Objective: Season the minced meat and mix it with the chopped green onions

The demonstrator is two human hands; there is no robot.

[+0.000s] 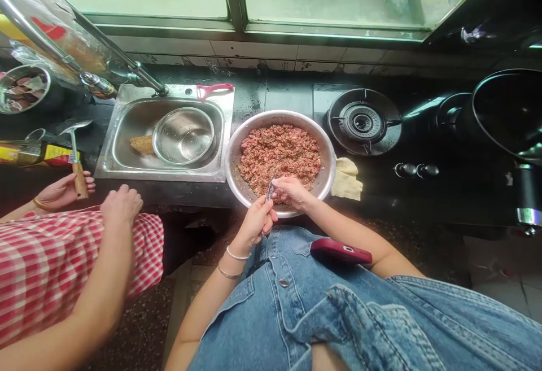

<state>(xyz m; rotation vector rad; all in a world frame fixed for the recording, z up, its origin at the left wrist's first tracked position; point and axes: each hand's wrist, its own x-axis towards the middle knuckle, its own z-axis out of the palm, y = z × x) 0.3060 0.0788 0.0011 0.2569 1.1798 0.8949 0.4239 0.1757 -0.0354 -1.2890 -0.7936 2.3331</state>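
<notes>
A wide metal basin [234, 162] holds minced meat [279, 153] flecked with green bits. Over its near edge, my left hand [256, 218] is closed around the lower end of thin, dark patterned sticks that look like chopsticks [270, 189]. Fingers of my right hand [292, 191] pinch the same sticks higher up, just above the meat. The far tips are hard to make out against the mince. A pale folded cloth [347, 179] lies against the basin's right side.
A sink [127, 162] with a metal bowl [184, 136] is left of the basin. Right are a gas burner [363, 123] and a dark pan [508, 117]. At left, another person's hand [63, 190] holds a wooden-handled spatula [79, 176]. A red phone [341, 251] rests near my waist.
</notes>
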